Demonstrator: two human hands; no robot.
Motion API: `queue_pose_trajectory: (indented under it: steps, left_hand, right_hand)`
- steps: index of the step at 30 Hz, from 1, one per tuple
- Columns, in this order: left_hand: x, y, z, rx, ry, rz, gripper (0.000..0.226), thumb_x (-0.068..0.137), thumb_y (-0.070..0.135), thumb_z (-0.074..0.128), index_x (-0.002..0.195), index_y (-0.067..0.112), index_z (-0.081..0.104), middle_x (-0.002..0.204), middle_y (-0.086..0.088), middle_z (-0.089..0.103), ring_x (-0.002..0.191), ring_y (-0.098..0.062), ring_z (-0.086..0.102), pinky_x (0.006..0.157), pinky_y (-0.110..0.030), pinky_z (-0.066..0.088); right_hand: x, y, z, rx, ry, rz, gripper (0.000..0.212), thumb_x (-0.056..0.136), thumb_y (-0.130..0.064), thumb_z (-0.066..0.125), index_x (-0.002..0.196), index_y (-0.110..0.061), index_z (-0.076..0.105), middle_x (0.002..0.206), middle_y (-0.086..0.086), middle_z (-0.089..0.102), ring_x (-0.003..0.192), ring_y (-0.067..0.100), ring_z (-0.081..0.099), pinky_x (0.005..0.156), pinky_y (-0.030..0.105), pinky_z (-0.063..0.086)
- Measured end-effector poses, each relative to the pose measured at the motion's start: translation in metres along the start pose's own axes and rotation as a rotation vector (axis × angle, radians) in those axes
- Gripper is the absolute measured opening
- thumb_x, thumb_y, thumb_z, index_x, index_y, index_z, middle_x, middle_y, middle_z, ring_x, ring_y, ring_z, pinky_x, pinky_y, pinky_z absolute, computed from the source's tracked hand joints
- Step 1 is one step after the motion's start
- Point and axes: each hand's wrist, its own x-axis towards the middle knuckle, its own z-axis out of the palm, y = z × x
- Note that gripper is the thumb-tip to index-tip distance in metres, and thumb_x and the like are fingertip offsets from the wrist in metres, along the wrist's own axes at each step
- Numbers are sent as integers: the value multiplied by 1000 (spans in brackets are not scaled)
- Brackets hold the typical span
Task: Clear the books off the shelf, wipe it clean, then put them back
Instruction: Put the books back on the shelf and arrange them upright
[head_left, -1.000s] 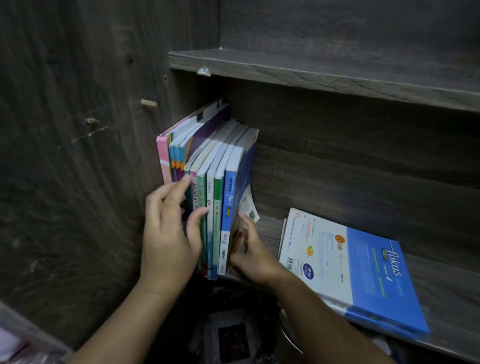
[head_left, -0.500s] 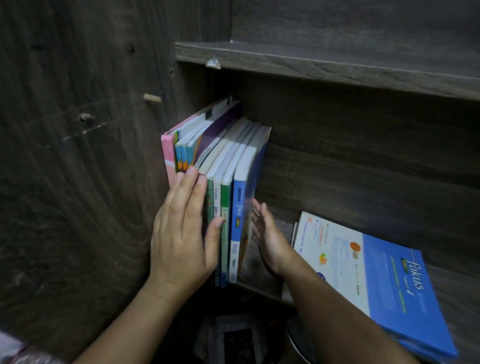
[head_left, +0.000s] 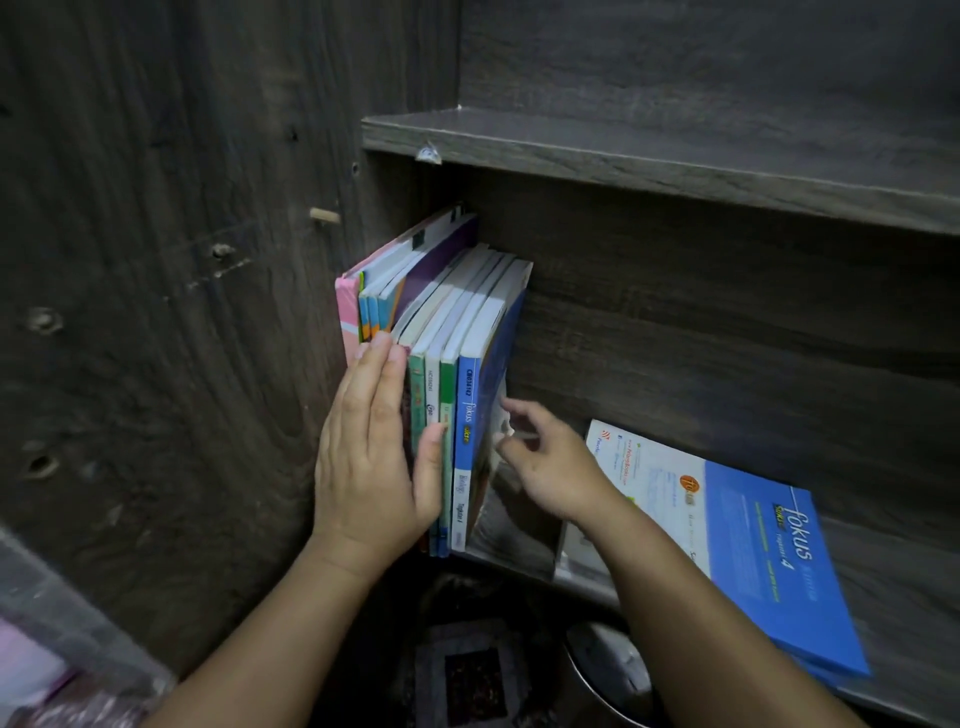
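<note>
Left hand (head_left: 371, 462): fingers straight, pressing spines of upright books (head_left: 457, 332). Right hand (head_left: 550, 467): fingers curled beside end cover, grip unclear. Risk: leaning row may topple past right fingertips.

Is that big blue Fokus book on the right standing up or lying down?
Lying down: the blue book rests flat on the shelf, cover facing up.

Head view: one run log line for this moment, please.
left hand: flat on spines of upright colourful paperbacks | right hand: loosely curled beside them | blue Fokus paperback: flat on dark wooden shelf
</note>
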Motion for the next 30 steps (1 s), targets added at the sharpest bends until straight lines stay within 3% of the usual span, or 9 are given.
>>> queue_pose_trajectory:
  steps: [3, 5, 7, 11, 13, 16, 19, 23, 30]
  left_hand:
    - [5, 8, -9, -18, 20, 6, 61, 83, 15, 65, 133, -12, 45, 139, -25, 43, 135, -36, 37, 113, -46, 30]
    - [7, 20, -12, 1, 24, 27, 53, 82, 16, 66, 128, -6, 54, 133, -22, 51, 129, -38, 43, 110, -47, 34]
    - [8, 35, -11, -7, 7, 67, 45, 82, 17, 66, 123, 0, 61, 129, -19, 56, 125, -36, 47, 107, -44, 36]
    - [7, 63, -8, -46, -85, 130, 30, 81, 18, 64, 109, 8, 68, 118, -10, 62, 116, -31, 53, 95, -42, 38]
    - [8, 77, -6, -54, -205, 140, 25, 80, 22, 61, 102, 12, 68, 108, -5, 63, 107, -29, 54, 90, -40, 38]
    - [3, 97, 7, -27, -527, 107, 31, 79, 35, 52, 100, 17, 66, 99, -1, 60, 100, -27, 52, 82, -39, 42]
    - [-8, 113, 26, -44, -775, 63, 31, 84, 35, 58, 112, 21, 63, 109, 1, 60, 110, -25, 49, 90, -39, 44]
    - [-20, 136, 53, -66, -976, 63, 38, 89, 35, 54, 126, 26, 54, 125, 4, 53, 118, -19, 43, 97, -35, 39]
    - [-37, 161, 89, -33, -1191, 123, 48, 90, 34, 57, 135, 25, 45, 133, -1, 41, 125, -21, 40, 103, -38, 38]
  right_hand:
    - [-25, -3, -24, -301, 14, -28, 38, 91, -33, 61, 129, -30, 57, 130, 0, 58, 116, 18, 56, 97, 26, 43]
    - [-45, -3, -42, -444, 34, -27, 36, 91, -35, 60, 126, -30, 59, 132, -1, 55, 112, 20, 57, 93, 24, 43]
    - [-66, 1, -61, -554, 51, 6, 35, 92, -37, 57, 126, -32, 57, 133, -4, 53, 112, 19, 58, 90, 26, 42]
    - [-103, 10, -97, -704, 95, 47, 36, 91, -39, 55, 127, -33, 56, 137, -7, 52, 122, 17, 52, 102, 37, 40]
    - [-120, 13, -119, -783, 129, 60, 38, 91, -41, 54, 128, -34, 56, 136, -6, 51, 124, 18, 49, 102, 37, 40]
    - [-145, 21, -147, -908, 182, 115, 39, 90, -40, 54, 129, -33, 55, 136, -4, 52, 124, 20, 49, 101, 37, 40]
    - [-167, 37, -160, -983, 210, 165, 39, 91, -40, 52, 129, -32, 55, 136, -5, 52, 124, 21, 48, 102, 36, 39]
    - [-188, 72, -169, -1027, 116, 210, 38, 92, -40, 52, 129, -34, 54, 136, -9, 50, 124, 19, 46, 102, 33, 34]
    - [-182, 108, -180, -938, -44, 297, 52, 84, -39, 66, 133, -31, 52, 136, -1, 49, 125, 21, 46, 104, 35, 39]
